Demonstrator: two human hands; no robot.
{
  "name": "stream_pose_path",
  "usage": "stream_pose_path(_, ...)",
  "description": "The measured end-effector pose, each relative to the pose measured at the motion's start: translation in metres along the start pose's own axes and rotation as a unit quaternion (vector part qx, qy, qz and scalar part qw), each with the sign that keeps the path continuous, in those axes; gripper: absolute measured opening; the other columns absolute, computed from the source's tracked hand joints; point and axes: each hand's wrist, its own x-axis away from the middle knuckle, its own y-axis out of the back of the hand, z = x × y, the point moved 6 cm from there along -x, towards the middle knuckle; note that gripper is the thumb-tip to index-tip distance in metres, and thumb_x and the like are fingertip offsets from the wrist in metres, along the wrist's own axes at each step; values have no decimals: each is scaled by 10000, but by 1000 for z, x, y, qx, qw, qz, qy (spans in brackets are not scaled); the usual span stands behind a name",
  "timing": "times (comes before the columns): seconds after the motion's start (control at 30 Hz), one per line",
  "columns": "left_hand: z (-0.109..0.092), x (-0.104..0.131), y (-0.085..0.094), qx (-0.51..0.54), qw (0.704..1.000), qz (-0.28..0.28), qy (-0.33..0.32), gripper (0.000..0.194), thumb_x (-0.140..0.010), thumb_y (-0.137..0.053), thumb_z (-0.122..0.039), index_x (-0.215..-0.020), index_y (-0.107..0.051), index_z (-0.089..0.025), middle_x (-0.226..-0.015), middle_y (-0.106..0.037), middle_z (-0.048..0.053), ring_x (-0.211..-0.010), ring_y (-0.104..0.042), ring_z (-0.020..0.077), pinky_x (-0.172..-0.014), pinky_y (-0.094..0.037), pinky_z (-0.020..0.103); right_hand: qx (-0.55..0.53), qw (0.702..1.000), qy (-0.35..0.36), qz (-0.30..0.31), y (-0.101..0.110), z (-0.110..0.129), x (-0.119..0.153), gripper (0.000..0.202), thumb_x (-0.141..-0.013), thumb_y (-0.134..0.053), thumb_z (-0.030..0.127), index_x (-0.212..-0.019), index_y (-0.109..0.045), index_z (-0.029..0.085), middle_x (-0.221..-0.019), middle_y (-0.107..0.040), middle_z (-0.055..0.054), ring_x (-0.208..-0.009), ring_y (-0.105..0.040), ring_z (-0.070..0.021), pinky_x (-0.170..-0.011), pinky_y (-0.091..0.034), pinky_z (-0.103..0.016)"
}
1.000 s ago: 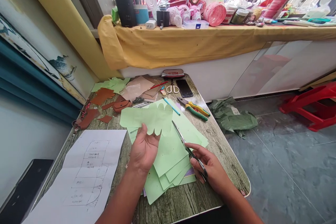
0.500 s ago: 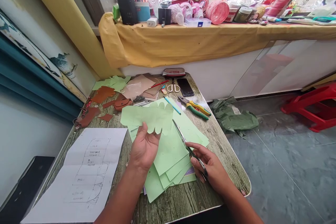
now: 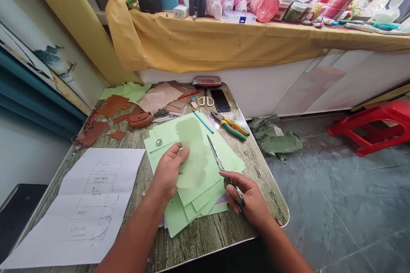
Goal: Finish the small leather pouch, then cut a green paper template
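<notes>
My left hand pinches the left edge of a cut piece of green paper, which stands lengthwise and looks blurred. It hangs over a loose stack of green sheets on the wooden table. In my right hand is a pair of scissors; my fingers are around the handles and the blades point away from me, almost together. The scissors are just right of the paper piece, apart from it. A small round metal thing and a blue pen lie on the stack.
A white sheet with a drawn pattern lies at the left. Pliers, a phone, white-handled scissors and a brown leather pouch are farther back. A red stool stands on the floor at the right.
My left hand has turned the green paper piece from lying crosswise to lengthwise, uncovering the round metal thing. The scissors stay in my right hand. The view has shifted slightly.
</notes>
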Motion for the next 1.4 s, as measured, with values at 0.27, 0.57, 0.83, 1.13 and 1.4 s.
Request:
stream_pose_path(0.27,3,1,-9,-61,997,45,-21,388,-735,-992,-373,-994,-775,-182,-984,-845,93,-776,-811,247,-664,-646,296,-3,998,46,-41,6,12,-2,568,-920,-810,643,-1265,-776,193,-675,-538,59,-382,-405,-61,-433,-318,-243)
stream_pose_path(0.57,11,1,-17,110,992,44,-33,356,-864,-891,-255,-1188,-745,-231,-1265,-820,91,-1214,-764,272,-1085,-593,423,-15,999,25,-38,-17,12,-8,534,-884,-829,625,-1204,-748,206,-729,-566,48,-403,-463,-75,-431,-315,-243)
stream_pose_path(0.83,24,8,-26,74,993,87,7,261,-881,-882,-253,-1108,-764,-203,-1212,-828,105,-1260,-740,294,-1120,-566,431,-18,997,44,-58,-31,29,-26,429,-866,-838,603,-898,-697,199,-737,-583,46,-435,-435,-67,-458,-310,-244)
stream_pose_path(1.13,-29,-1,-4,-22,987,50,-149,552,-790,-957,-440,-1253,-738,-234,-1400,-743,135,-1409,-629,352,-1177,-519,476,54,998,20,-5,-2,48,-37,419,-823,-889,573,-943,-736,202,-770,-552,57,-425,-500,-76,-432,-333,-253)
stream_pose_path(1.4,-52,17,-22,-538,774,123,-310,634,-867,-838,-595,-1428,-691,-341,-1480,-709,73,-1415,-604,364,-1210,-441,563,184,980,-32,73,7,51,-36,184,-912,-820,394,-943,-775,219,-740,-589,47,-448,-486,-83,-454,-337,-252)
